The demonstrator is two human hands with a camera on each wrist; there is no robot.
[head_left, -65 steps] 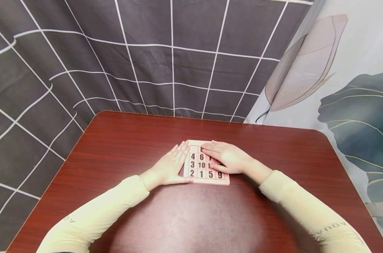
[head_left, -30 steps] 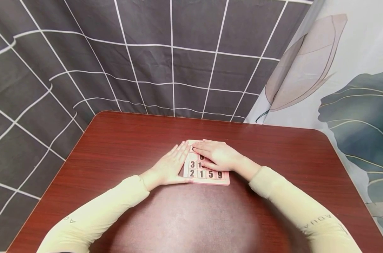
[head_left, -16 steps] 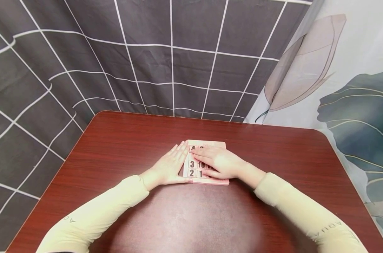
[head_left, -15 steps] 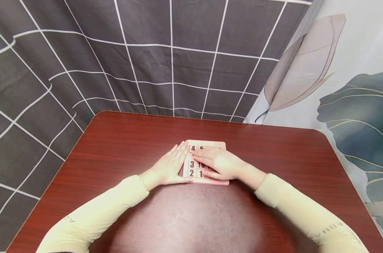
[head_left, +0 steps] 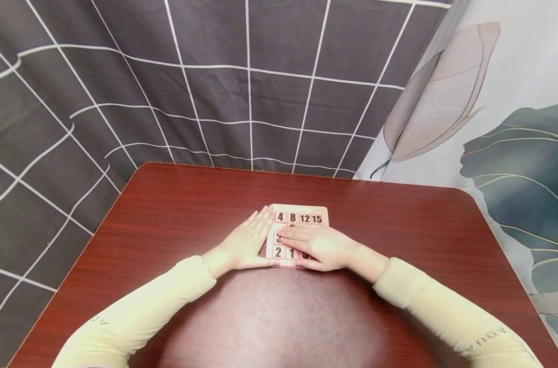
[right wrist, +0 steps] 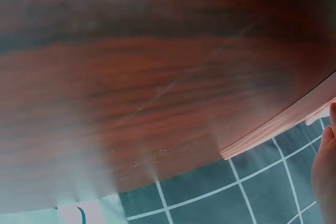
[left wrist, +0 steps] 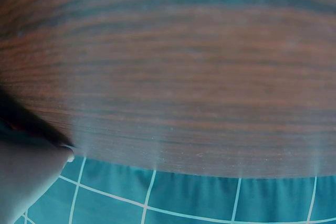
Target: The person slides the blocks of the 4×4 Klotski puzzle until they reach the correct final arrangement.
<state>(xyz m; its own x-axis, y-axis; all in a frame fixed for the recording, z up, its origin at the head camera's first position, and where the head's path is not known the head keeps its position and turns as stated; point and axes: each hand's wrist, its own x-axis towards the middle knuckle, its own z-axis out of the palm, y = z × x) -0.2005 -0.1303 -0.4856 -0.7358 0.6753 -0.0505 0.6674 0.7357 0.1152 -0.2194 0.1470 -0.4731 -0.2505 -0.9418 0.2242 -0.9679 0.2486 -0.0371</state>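
Note:
In the head view a pale sliding number puzzle [head_left: 302, 209] lies flat on the table. Its far row reads 4, 8, 12, 15, and a gap shows at the left of the second row. My left hand [head_left: 244, 245] rests along the left side with straight fingers, its thumb at the near left corner. My right hand [head_left: 328, 248] lies over the middle and right tiles, fingers nearly straight, fingertips on the left-hand tiles by the 3. It hides most of the second and third rows. Only part of my right hand [right wrist: 324, 177] appears in the right wrist view, beside the puzzle's edge.
The reddish-brown wooden table [head_left: 191, 194] extends around the puzzle on all sides. A dark curtain with white grid lines [head_left: 279, 97] hangs behind and at the left. At the right hangs a pale curtain with leaf prints [head_left: 513, 153].
The 4 tile has slid from the second row up into the far left corner, leaving the gap below it. My right hand has moved nearer, uncovering the far row; my left hand has stayed put.

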